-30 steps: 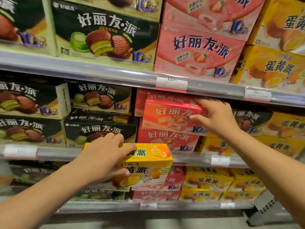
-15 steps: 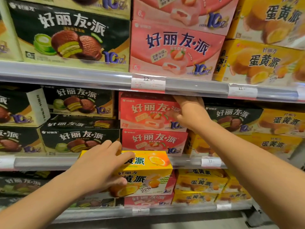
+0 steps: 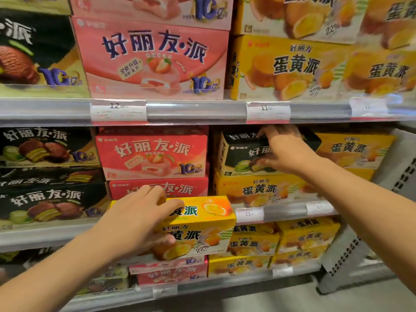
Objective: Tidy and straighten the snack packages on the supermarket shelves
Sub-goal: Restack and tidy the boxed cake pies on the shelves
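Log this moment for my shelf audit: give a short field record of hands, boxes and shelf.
left hand: grips yellow box, held in front of the shelves
right hand: grips dark box on middle shelf
below dark box: yellow stack
beside dark box: pink boxes, to its left
shelf rail: price tags clipped on

pink box: 好丽友·派; yellow box: 蛋黄派

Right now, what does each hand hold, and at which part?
The left hand holds a yellow box at its left end. The right hand grips a dark green box over its front and top edge.
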